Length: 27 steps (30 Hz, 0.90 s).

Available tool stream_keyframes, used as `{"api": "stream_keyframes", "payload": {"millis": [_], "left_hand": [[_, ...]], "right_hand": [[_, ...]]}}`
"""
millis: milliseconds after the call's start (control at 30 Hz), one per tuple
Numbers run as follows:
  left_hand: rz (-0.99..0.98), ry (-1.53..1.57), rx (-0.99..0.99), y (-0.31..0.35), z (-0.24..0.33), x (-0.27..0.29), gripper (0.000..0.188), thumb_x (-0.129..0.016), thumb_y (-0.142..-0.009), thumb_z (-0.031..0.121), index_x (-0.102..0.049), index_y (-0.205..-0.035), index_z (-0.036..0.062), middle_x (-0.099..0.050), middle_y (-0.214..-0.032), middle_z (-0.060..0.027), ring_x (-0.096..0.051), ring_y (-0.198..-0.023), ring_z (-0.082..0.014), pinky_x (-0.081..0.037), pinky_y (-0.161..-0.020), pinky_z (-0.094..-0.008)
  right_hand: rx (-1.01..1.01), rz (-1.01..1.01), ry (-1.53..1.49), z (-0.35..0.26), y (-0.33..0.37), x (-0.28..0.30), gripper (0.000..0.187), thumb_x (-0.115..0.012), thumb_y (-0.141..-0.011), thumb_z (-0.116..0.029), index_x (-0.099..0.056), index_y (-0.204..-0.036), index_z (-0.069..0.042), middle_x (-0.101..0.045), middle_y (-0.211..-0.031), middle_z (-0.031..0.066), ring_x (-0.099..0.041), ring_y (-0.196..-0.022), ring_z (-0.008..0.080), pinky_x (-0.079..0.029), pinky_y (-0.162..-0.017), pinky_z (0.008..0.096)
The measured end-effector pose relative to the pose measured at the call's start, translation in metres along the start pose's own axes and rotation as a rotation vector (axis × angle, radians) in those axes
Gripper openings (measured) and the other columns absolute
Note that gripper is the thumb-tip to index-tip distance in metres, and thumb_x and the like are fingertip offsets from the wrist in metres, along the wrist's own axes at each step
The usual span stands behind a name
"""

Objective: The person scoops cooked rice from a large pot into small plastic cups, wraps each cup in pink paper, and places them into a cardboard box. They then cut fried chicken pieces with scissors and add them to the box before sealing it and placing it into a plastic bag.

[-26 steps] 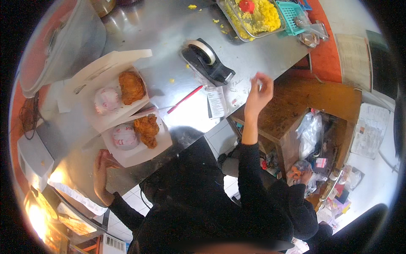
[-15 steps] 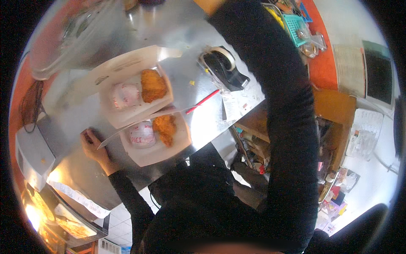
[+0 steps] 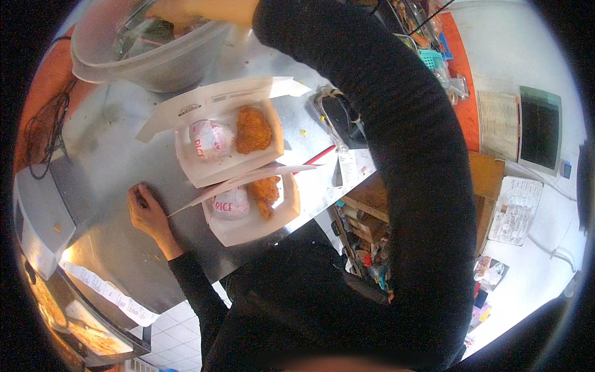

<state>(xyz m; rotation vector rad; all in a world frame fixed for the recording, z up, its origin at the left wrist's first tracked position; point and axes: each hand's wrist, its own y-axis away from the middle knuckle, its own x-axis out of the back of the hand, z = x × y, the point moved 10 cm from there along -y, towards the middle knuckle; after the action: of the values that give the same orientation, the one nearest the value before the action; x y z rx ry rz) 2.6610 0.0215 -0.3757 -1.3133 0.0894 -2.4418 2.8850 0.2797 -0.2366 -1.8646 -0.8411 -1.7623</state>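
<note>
Two open white cardboard meal boxes stand on the metal table, the far box and the near box. In each lies a piece of fried chicken, the far piece and the near piece, beside a wrapped packet with red print, the far packet and the near packet. My left hand rests on the table left of the near box, fingers curled loosely in. My right hand reaches over the large translucent plastic tub at the far left; its fingers are out of sight.
Right of the boxes lie a red stick, a black tape dispenser, partly behind my right sleeve, and a printed slip. A dark cable lies at the left edge. A lit warming cabinet stands at the lower left.
My right arm has swung left, bringing the hand over the tub. The view has shifted, showing more of the tub. My left hand stays beside the near box.
</note>
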Motion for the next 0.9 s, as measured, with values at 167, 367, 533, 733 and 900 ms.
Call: {"api": "stream_keyframes", "payload": {"millis": [167, 367, 533, 733, 900], "left_hand": [[-0.001, 0.047, -0.009, 0.002, 0.0, -0.005, 0.025, -0.055, -0.094, 0.027, -0.063, -0.095, 0.0038, -0.068, -0.086, -0.0121, -0.065, -0.073, -0.027, -0.05, -0.066, -0.0358], [-0.021, 0.026, 0.018, 0.002, -0.005, -0.004, 0.025, -0.054, -0.095, 0.027, -0.063, -0.096, 0.0037, -0.068, -0.086, -0.0123, -0.065, -0.075, -0.0278, -0.05, -0.069, -0.037], [-0.101, 0.427, 0.04, -0.001, -0.028, -0.031, 0.025, -0.053, -0.096, 0.026, -0.061, -0.092, 0.0028, -0.066, -0.079, -0.007, -0.059, -0.066, -0.0169, -0.046, -0.062, -0.0308], [-0.357, 0.787, 0.191, -0.024, 0.024, 0.001, 0.022, -0.051, -0.097, 0.022, -0.058, -0.085, 0.0049, -0.05, -0.07, 0.0041, -0.037, -0.058, -0.0012, -0.028, -0.05, -0.0178], [-0.381, 0.779, -0.157, -0.087, 0.165, 0.067, 0.014, -0.059, -0.092, 0.011, -0.058, -0.104, 0.0032, -0.058, -0.087, 0.0004, -0.05, -0.067, -0.0038, -0.042, -0.059, -0.0187]], "right_hand": [[-0.068, 0.016, 0.08, 0.003, 0.019, 0.028, 0.026, -0.071, -0.072, -0.018, -0.07, -0.093, -0.004, -0.069, -0.09, 0.0158, -0.066, -0.085, 0.0328, -0.052, -0.073, 0.0414], [-0.124, 0.079, 0.167, 0.002, 0.037, 0.064, 0.028, -0.069, -0.074, -0.018, -0.069, -0.097, -0.004, -0.068, -0.094, 0.0165, -0.065, -0.089, 0.0328, -0.052, -0.075, 0.0415], [0.047, 0.501, -0.14, 0.017, 0.093, 0.095, 0.029, -0.069, -0.076, -0.021, -0.066, -0.099, -0.003, -0.066, -0.09, 0.0188, -0.062, -0.086, 0.0357, -0.049, -0.073, 0.0435], [-0.194, 0.34, -0.478, 0.024, 0.124, 0.109, 0.035, -0.067, -0.083, -0.032, -0.065, -0.101, -0.002, -0.065, -0.094, 0.0226, -0.062, -0.086, 0.0334, -0.047, -0.077, 0.0432], [-0.112, 0.539, -0.796, -0.015, 0.158, 0.136, 0.033, -0.062, -0.09, -0.034, -0.067, -0.096, -0.002, -0.067, -0.086, 0.0045, -0.059, -0.082, 0.0142, -0.045, -0.073, 0.0281]]}}
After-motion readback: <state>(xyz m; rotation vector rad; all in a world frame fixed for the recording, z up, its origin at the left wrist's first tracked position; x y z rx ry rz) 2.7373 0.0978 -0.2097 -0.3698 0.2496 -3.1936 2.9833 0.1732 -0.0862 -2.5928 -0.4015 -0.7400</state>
